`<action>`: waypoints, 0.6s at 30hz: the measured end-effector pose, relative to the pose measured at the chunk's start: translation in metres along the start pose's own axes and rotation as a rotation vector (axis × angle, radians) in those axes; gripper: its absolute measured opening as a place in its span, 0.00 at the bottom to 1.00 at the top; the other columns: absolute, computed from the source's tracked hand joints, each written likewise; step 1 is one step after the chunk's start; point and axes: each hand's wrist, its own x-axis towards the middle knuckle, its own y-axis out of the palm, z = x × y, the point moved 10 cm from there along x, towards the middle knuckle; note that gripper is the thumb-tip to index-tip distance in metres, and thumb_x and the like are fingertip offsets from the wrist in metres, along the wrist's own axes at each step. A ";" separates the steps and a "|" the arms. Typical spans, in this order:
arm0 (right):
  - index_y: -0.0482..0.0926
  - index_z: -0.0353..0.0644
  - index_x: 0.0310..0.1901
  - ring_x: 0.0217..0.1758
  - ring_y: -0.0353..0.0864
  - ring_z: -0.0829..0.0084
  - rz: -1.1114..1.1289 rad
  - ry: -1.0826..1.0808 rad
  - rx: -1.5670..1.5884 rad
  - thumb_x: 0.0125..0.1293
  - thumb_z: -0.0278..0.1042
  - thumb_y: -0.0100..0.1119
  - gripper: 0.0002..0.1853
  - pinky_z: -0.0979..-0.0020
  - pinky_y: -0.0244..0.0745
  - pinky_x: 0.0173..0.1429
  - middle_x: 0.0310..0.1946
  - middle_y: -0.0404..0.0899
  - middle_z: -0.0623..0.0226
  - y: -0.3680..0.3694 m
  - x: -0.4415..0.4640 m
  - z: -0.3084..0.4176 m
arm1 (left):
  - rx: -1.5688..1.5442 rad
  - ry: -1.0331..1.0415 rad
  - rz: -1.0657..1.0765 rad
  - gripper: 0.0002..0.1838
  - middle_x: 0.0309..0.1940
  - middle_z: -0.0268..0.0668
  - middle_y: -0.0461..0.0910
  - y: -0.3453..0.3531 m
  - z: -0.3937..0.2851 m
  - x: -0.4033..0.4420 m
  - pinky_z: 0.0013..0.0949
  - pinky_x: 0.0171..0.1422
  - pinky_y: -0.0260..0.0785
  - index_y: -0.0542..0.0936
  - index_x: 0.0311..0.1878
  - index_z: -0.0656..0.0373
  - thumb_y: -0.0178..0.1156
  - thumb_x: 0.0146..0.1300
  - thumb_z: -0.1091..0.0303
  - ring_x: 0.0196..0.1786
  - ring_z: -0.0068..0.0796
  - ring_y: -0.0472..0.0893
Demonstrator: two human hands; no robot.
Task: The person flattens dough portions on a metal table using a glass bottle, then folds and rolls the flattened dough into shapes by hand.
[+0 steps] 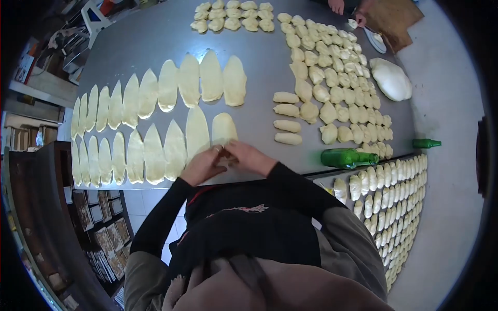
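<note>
A flattened oval of dough (224,126) lies near the table's front edge, its near end under my fingers. My left hand (203,165) is closed at that end, fingertips pinched against the dough. Beside it, my right hand (250,157) pinches the same end, and the two hands nearly touch. My fingers partly cover the dough there. Immediately to the left lies another long flat dough piece (197,132), the closest in a row of similar strips. A second row of flat dough strips (168,85) runs behind it.
Short dough rolls (286,110) and many dough lumps (332,67) sit to the right. Green bottles (342,157) (427,143) lie near the right edge. A big dough mass (391,79) is behind. Another person's hands (359,19) work at the far right. Rolled dough (381,179) fills the lower right.
</note>
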 end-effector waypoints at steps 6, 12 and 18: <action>0.70 0.43 0.40 0.40 0.74 0.60 -0.198 -0.148 -0.154 0.54 0.30 0.62 0.14 0.64 0.71 0.45 0.36 0.70 0.62 -0.045 0.023 0.014 | 0.066 0.146 -0.134 0.10 0.36 0.37 0.75 -0.011 0.018 0.019 0.30 0.32 0.68 0.75 0.39 0.61 0.65 0.57 0.70 0.26 0.28 0.74; 0.73 0.41 0.40 0.39 0.74 0.60 -0.221 -0.021 -0.167 0.55 0.30 0.61 0.12 0.64 0.71 0.45 0.38 0.72 0.62 -0.075 0.040 -0.018 | 0.042 0.145 -0.270 0.12 0.41 0.39 0.73 -0.039 0.032 0.038 0.29 0.34 0.68 0.73 0.41 0.60 0.65 0.57 0.70 0.29 0.29 0.74; 0.74 0.40 0.37 0.37 0.74 0.61 -0.046 -0.111 -0.075 0.56 0.35 0.62 0.11 0.65 0.71 0.43 0.35 0.73 0.63 -0.040 0.040 -0.009 | 0.135 0.294 -0.005 0.15 0.41 0.39 0.72 -0.014 0.013 0.048 0.32 0.39 0.69 0.72 0.44 0.61 0.64 0.55 0.72 0.33 0.33 0.75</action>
